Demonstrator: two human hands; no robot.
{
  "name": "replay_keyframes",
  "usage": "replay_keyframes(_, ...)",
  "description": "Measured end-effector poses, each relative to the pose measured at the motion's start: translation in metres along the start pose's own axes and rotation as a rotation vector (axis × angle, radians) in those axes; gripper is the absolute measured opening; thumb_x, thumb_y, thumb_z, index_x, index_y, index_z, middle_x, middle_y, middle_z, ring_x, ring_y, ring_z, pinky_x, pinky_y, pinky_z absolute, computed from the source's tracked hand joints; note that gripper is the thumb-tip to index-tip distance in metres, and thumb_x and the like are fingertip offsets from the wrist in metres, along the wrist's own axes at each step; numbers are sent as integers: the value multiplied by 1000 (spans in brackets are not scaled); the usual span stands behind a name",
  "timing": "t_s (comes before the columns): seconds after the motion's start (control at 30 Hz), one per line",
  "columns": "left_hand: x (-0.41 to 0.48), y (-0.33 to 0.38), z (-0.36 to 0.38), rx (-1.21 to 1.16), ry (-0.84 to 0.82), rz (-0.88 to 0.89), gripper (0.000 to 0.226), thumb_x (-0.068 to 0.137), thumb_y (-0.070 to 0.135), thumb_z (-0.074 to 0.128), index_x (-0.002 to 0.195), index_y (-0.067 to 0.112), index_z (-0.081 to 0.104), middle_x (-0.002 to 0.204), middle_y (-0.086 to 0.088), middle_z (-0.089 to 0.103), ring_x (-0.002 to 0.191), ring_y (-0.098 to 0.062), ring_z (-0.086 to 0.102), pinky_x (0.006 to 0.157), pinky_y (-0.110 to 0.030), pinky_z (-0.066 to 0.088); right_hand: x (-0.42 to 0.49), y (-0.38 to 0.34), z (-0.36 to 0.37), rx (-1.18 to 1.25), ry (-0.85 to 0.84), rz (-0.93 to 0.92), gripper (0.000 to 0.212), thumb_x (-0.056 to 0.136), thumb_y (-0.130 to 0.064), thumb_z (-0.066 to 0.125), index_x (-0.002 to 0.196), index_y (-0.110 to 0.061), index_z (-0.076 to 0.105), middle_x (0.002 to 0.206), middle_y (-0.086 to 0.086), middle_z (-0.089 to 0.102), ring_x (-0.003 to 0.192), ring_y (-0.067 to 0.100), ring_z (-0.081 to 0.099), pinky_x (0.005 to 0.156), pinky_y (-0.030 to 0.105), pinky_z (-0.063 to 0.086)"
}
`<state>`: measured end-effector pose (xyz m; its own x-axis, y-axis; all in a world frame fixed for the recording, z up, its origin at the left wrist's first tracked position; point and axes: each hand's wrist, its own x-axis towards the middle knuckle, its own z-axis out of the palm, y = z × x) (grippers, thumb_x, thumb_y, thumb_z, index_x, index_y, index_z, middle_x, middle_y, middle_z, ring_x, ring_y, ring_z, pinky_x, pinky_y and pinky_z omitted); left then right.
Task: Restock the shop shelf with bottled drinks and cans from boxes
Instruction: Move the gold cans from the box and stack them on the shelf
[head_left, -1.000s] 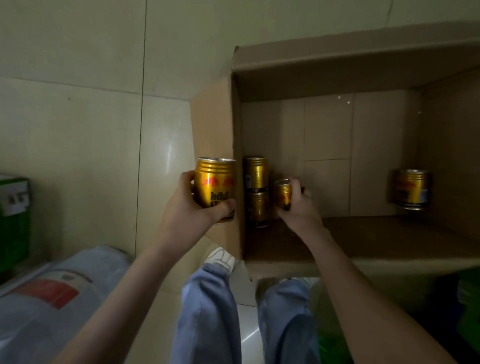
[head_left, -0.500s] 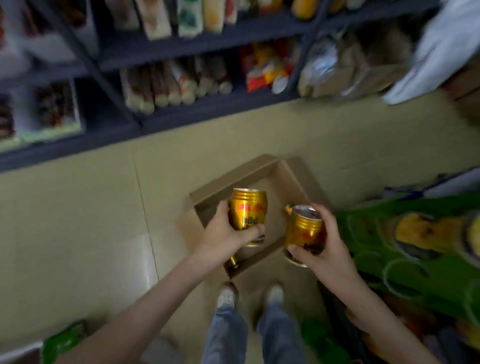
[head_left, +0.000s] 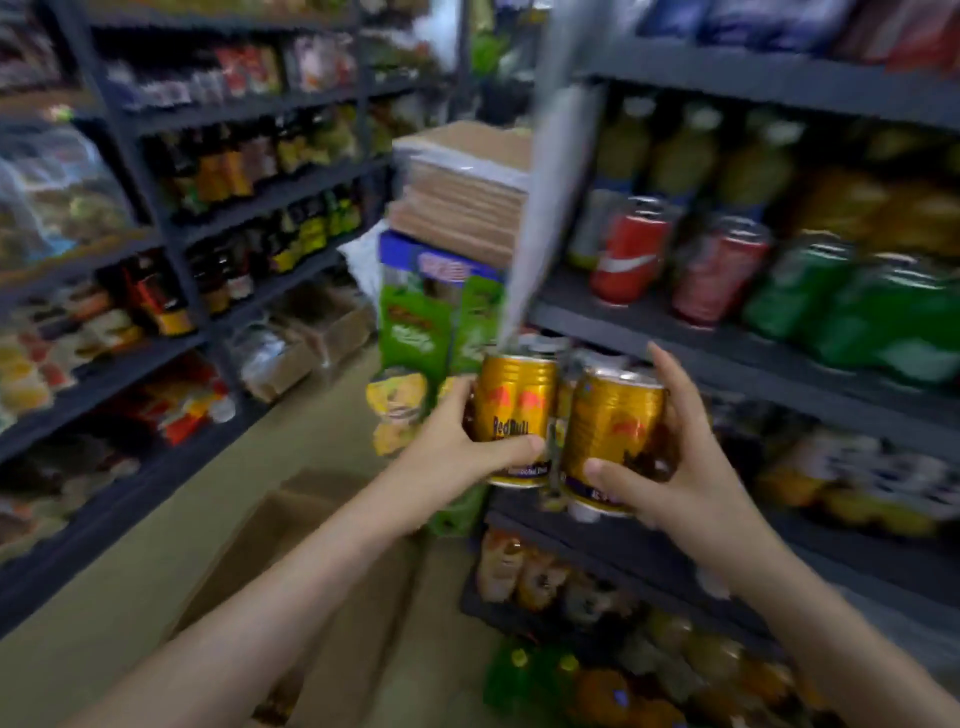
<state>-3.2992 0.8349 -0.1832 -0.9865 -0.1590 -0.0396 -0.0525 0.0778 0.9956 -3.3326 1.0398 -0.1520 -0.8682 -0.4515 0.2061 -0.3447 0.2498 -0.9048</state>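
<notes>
Gripping two gold cans (head_left: 514, 410), upright.

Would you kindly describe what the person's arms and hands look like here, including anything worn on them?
Both forearms are bare as far as the picture shows, with no sleeves in view. The left hand and the right hand wear no gloves, and no rings, watch or bracelet can be made out. The fingernails look short. Motion blur softens finer detail.
</notes>
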Motion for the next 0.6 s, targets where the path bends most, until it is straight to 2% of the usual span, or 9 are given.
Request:
replay_keyframes(0.07, -1, 32, 82, 4, -94, 73, 68, 52, 29, 87, 110, 28, 52, 101, 7, 68, 87, -2, 66, 75, -19, 51, -42, -3, -79, -62, 84, -21, 95, 64, -43, 74, 139, -59, 18, 129, -44, 37, 108, -10, 55, 86, 20, 49)
replay_keyframes(0.17, -2, 79, 193, 24, -269, 141, 78, 50, 37, 91, 117, 30, 50, 104, 9, 67, 91, -3, 67, 76, -22, 52, -97, -9, -183, -157, 229, -53, 93, 65, -48, 73, 140, -58, 18, 147, -27, 28, 120, -6, 49, 96, 29, 48)
replay_keyframes(0.27, -4, 128, 286, 37, -358, 239, 78, 54, 33, 89, 121, 25, 50, 109, 7, 66, 95, -5, 66, 79, -22, 52, -137, -18, -270, -183, 366, -89, 93, 69, -41, 75, 143, -51, 20, 144, -23, 35, 117, -5, 52, 96, 30, 50)
replay_keyframes(0.3, -5, 144, 312, 48, -377, 275, 76, 56, 33, 85, 122, 23, 50, 110, 7, 66, 96, -4, 65, 81, -21, 51, -148, -22, -294, -199, 406, -97, 93, 70, -40, 75, 144, -50, 20, 143, -23, 37, 116, -5, 51, 96, 28, 50)
replay_keyframes(0.4, -7, 189, 378, 74, -420, 373, 81, 54, 39, 82, 126, 23, 48, 115, 8, 64, 99, -3, 62, 84, -21, 49, -171, -35, -357, -234, 510, -127, 91, 73, -33, 75, 146, -44, 20, 141, -24, 35, 111, -17, 48, 88, 11, 47)
replay_keyframes(0.43, -6, 202, 396, 71, -432, 409, 77, 54, 39, 83, 122, 26, 49, 114, 9, 64, 98, -2, 62, 84, -21, 50, -177, -39, -376, -243, 541, -136, 90, 74, -32, 76, 145, -43, 21, 140, -23, 37, 109, -17, 49, 88, 11, 48)
replay_keyframes(0.47, -3, 215, 413, 71, -446, 441, 73, 54, 39, 83, 118, 29, 50, 111, 10, 64, 97, -2, 63, 84, -23, 51, -181, -42, -394, -255, 567, -146, 89, 73, -33, 76, 144, -45, 23, 139, -19, 40, 110, -12, 51, 90, 17, 50)
replay_keyframes(0.53, 5, 237, 443, 88, -474, 504, 83, 48, 45, 88, 121, 29, 51, 112, 10, 65, 98, -3, 64, 88, -29, 52, -185, -46, -427, -299, 621, -149, 85, 70, -40, 77, 138, -49, 27, 138, -12, 45, 110, -1, 56, 94, 33, 52)
replay_keyframes(0.6, 15, 257, 468, 98, -479, 570, 92, 45, 53, 88, 125, 30, 49, 116, 10, 63, 104, -5, 63, 91, -33, 51, -183, -48, -457, -322, 662, -156, 77, 70, -37, 79, 130, -49, 32, 128, -11, 53, 101, 1, 62, 89, 36, 55)
